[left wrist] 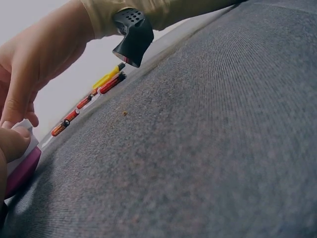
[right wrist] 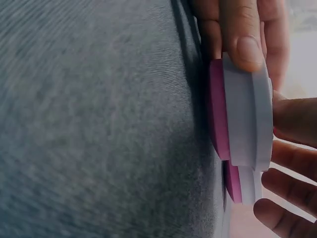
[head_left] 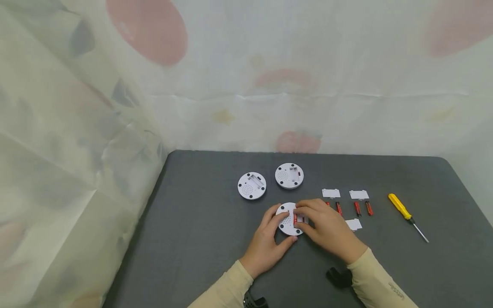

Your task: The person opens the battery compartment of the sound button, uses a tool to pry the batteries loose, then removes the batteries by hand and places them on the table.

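A round white device (head_left: pixel 286 229) with a battery slot, dark feet and a speaker grille lies face up on the grey table. My left hand (head_left: pixel 265 247) holds it by the rim, thumb at the near side and fingers round the far left. Over its right half, my right hand (head_left: pixel 327 224) has thumb and fingertips at a red battery (head_left: pixel 295 219) in the slot, pinching it. The right wrist view catches the device's pale side (right wrist: pixel 242 114) and pink underside, with the left thumb against the edge. Part of the slot is hidden under my right fingers.
Two similar devices, one at left (head_left: pixel 252 186) and one farther back (head_left: pixel 289 176), have bare slots. White covers (head_left: pixel 359 195) and several red batteries (head_left: pixel 357 208) lie to the right. Beyond them is a yellow-handled screwdriver (head_left: pixel 400 206). A patterned cloth (head_left: pixel 239 124) hangs behind the table.
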The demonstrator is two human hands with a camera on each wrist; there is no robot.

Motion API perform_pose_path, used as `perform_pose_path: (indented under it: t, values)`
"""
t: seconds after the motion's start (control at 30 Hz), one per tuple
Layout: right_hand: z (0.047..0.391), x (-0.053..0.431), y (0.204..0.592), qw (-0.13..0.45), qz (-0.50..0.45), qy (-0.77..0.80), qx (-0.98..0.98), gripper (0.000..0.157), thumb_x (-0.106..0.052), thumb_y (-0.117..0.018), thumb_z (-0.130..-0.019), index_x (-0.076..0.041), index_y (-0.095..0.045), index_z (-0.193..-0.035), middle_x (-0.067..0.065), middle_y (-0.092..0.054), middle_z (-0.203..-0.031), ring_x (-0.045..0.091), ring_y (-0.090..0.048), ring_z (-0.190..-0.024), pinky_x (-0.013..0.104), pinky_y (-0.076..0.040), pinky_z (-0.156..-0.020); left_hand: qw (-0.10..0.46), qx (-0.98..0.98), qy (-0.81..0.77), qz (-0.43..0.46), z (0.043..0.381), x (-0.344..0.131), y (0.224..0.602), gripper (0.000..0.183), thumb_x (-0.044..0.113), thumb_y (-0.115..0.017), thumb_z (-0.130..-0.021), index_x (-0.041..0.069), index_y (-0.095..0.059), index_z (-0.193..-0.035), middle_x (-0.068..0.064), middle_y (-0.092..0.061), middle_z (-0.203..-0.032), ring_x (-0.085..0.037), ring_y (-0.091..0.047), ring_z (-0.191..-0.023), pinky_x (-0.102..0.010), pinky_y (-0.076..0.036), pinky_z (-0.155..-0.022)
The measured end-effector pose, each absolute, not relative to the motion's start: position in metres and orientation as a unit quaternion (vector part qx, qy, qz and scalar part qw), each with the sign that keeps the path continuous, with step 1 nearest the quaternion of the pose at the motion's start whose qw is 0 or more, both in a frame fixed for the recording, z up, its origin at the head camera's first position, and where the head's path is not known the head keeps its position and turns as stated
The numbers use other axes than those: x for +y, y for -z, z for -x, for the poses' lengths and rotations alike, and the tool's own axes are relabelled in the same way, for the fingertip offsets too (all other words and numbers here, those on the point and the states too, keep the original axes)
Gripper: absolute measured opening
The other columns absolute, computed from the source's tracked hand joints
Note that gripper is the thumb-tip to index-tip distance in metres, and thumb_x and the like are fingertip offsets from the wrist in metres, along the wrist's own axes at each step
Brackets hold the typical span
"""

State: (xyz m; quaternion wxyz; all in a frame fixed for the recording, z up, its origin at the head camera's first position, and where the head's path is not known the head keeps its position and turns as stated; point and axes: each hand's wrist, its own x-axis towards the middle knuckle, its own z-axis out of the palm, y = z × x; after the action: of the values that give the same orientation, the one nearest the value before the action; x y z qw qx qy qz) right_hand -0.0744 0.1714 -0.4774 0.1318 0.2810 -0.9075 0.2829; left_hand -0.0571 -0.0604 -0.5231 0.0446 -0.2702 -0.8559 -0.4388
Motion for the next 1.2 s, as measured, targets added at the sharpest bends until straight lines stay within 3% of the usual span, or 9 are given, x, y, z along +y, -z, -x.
perform_pose_path:
  t: [0.2, 0.47, 0.83, 1.2]
  values:
    - [0.074, 0.168, 0.483, 0.161, -0.293, -0.291, -0.897, 0.034, -0.013, -0.097, -0.082, -0.011, -0.080, -0.111, 0.004, -0.074, -0.119, 0.023, -0.068, -0.110, 0.045, -0.062, -0.085, 0.033, -0.858, 0.438, 0.268, 0.056, -0.059, 0.523, 0.065, 0.027, -0.088, -0.097, 0.013, -0.058, -0.153, -0.013, -0.041, -0.167, -0.026, -0.049, -0.150, -0.047, -0.050, -0.116]
    - [0.074, 0.164, 0.488, 0.193, -0.297, -0.295, -0.887, 0.028, -0.006, -0.092, -0.085, -0.006, -0.080, -0.111, 0.009, -0.068, -0.115, 0.023, -0.066, -0.099, 0.043, -0.061, -0.079, 0.033, -0.858, 0.438, 0.267, 0.056, -0.061, 0.521, 0.065, 0.027, -0.087, -0.097, 0.011, -0.058, -0.153, -0.014, -0.042, -0.167, -0.026, -0.050, -0.150, -0.047, -0.050, -0.115]
    - [0.072, 0.170, 0.488, 0.165, -0.282, -0.296, -0.898, 0.044, -0.013, -0.096, -0.084, 0.001, -0.079, -0.122, 0.011, -0.072, -0.121, 0.028, -0.070, -0.110, 0.047, -0.063, -0.087, 0.018, -0.857, 0.443, 0.263, 0.055, -0.059, 0.520, 0.065, 0.029, -0.087, -0.097, 0.014, -0.058, -0.154, -0.010, -0.040, -0.169, -0.024, -0.047, -0.152, -0.047, -0.049, -0.117]
    - [0.073, 0.179, 0.482, 0.186, -0.271, -0.320, -0.889, 0.042, -0.011, -0.095, -0.083, -0.002, -0.079, -0.121, 0.010, -0.075, -0.125, 0.028, -0.072, -0.116, 0.048, -0.061, -0.093, 0.017, -0.860, 0.441, 0.256, 0.055, -0.059, 0.519, 0.065, 0.028, -0.087, -0.097, 0.013, -0.058, -0.154, -0.008, -0.040, -0.169, -0.024, -0.048, -0.151, -0.048, -0.049, -0.117]
